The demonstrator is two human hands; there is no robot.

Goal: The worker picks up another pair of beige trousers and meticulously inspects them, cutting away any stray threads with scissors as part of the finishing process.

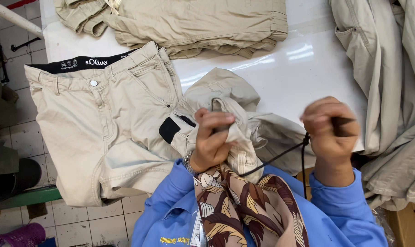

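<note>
The left hand (211,139) pinches bunched beige trousers (226,98), fingers pressed together on the fabric. The right hand (328,130) is fisted around a blurred dark tool (344,126), a black cord (280,155) trailing below. Beyond the fingers, folded trousers (203,23) are cut off.

A white table (290,68) with a glossy top catches bright glare from overhead light. Left of it lies a floor (20,132) of pale square tiles with dark joints. A green bar (29,196) runs along the table's lower left edge, and a purple mesh basket (17,236) sits on the tiles in the corner.
</note>
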